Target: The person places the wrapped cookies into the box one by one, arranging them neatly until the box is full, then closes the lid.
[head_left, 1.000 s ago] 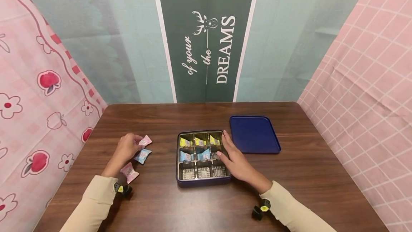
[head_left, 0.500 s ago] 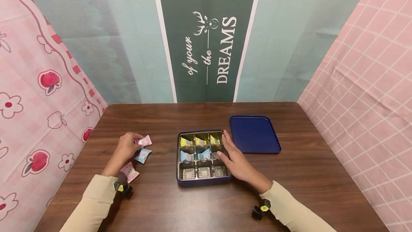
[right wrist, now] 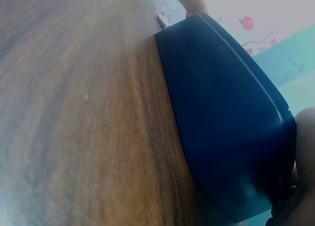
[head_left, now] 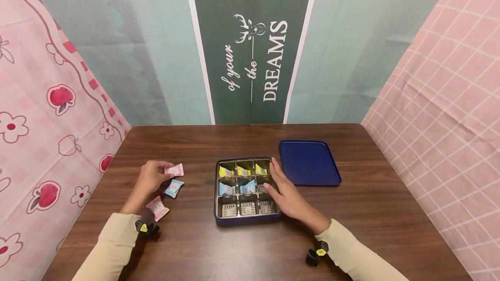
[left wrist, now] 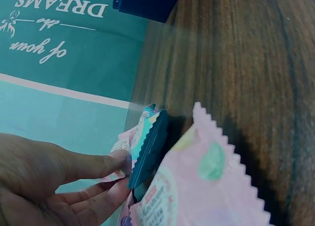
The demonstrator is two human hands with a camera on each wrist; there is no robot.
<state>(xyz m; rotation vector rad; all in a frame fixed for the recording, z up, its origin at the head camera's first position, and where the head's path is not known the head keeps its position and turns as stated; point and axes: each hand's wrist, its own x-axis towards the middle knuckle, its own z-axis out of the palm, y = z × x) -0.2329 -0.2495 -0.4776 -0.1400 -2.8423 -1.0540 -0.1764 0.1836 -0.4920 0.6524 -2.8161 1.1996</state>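
My left hand [head_left: 151, 179] pinches a pink-wrapped candy [head_left: 176, 170] between thumb and fingers at the left of the table. Just in front of it lies a blue-wrapped candy [head_left: 173, 188]; nearer the wrist is another pink candy [head_left: 158, 209], large in the left wrist view. A dark blue box [head_left: 248, 220] stands mid-table with a divided tray inside. Yellow candies [head_left: 244, 171] fill its back row, and two blue candies [head_left: 247, 187] sit in the middle row. Along the box's right edge rests my right hand [head_left: 288, 194], fingers extended, thumb over the middle-right compartment.
A flat blue lid [head_left: 309, 162] lies behind and right of the box. The brown wooden table [head_left: 250, 255] meets a green and teal cloth at the back, with pink patterned cloths on both sides.
The pinched pink candy has turned slightly to lie more level, and my left hand has shifted a little to the left. The right hand and the box have stayed still.
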